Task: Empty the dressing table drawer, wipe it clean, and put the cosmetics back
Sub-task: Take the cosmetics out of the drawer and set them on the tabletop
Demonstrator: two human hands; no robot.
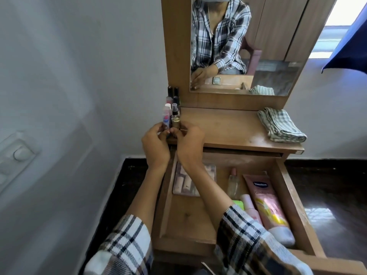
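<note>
Pinching small bottles at the tabletop's left front corner, both hands meet: my left hand [155,144] has its fingers curled round the white tube with the red-blue label [166,118], and my right hand [189,143] has fingertips pinched at the base of the gold spray bottle [175,118], though what exactly sits between the fingertips is hidden. I read this as standing them upright, tight together, so the corner row takes little room. Behind them a cluster of dark-capped bottles [173,94] stands along the mirror frame, likely parked there to keep the tabletop [222,126] open. The folded checked cloth [281,124] waits at the right end, well apart, presumably for wiping. Below, the drawer [288,191] is pulled out and not yet emptied: a clear-lidded box [185,183] at back left, a slim bottle [232,183], a pink Vaseline tube [268,205] and a pale pink bottle [250,207] along the right side. Emptying is roughly midway, I'd say.
</note>
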